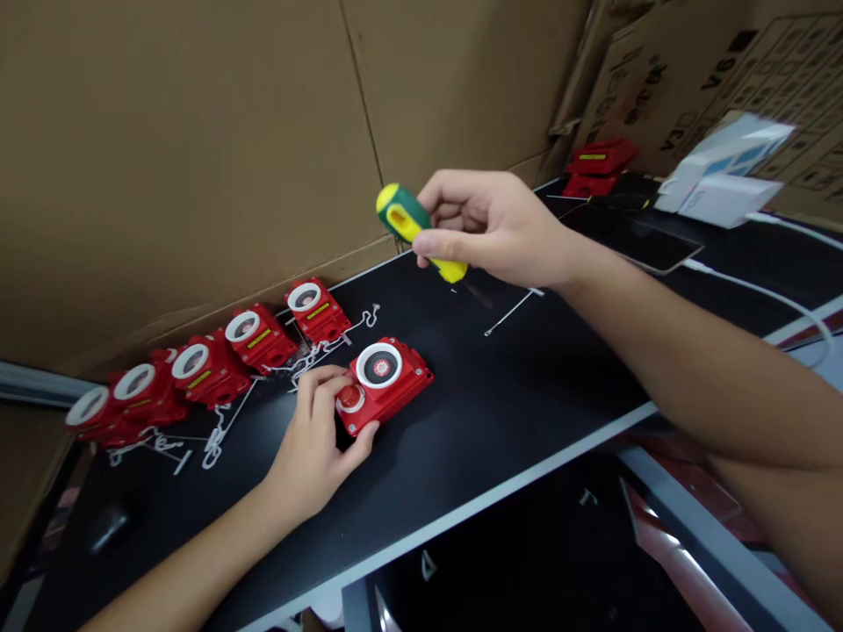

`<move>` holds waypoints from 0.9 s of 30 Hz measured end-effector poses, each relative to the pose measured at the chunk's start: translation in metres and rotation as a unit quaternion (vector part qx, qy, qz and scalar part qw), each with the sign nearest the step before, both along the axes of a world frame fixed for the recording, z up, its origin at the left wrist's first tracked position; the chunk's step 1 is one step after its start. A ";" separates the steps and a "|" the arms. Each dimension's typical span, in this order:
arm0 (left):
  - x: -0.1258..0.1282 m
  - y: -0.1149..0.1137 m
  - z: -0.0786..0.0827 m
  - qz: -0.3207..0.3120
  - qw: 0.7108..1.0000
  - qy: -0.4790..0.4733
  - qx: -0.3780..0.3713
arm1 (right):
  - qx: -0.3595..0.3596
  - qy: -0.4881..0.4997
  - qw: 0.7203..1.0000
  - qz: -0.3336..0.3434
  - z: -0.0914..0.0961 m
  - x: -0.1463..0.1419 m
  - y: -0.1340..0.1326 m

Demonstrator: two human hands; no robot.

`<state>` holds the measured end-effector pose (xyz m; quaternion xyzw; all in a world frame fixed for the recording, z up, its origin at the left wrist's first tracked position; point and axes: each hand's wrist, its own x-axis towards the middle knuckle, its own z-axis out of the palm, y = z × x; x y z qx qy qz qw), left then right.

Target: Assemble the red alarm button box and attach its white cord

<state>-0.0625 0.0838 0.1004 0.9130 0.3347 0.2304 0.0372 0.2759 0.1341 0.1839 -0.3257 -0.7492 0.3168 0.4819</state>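
Note:
My left hand (316, 448) is closed around the near-left end of a red box-shaped device (395, 399), which lies on the black tabletop (500, 412). This device has a white ring with a dark centre on top and a red round knob beside my fingers. Raised above the table, my right hand (480, 219) grips a screwdriver (421, 230) with a green and yellow handle. Its blurred shaft points down and to the right, apart from the device. Below that shaft, a thin metal rod (510, 314) rests on the table.
Several similar red devices (260, 338) with white cords line the cardboard wall (198, 158) at the left. A black mouse (109, 527) lies at the near left. At the right are a phone (638, 233), a white box (728, 197) with cables and more red parts (596, 167).

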 end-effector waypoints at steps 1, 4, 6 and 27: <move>0.000 0.000 0.000 -0.001 1.000 0.000 0.002 | 0.018 -0.074 0.995 -0.065 0.000 0.007 0.004; 0.000 0.001 0.000 -0.003 1.000 0.000 0.006 | 0.053 -0.337 0.914 -0.220 -0.003 0.020 0.013; 0.000 0.000 0.000 -0.004 1.000 0.002 0.003 | 0.040 -0.470 0.846 -0.251 -0.006 0.023 0.016; -0.001 -0.004 0.004 -0.039 0.998 -0.029 -0.027 | -0.073 -0.597 0.756 -0.259 -0.028 0.018 0.031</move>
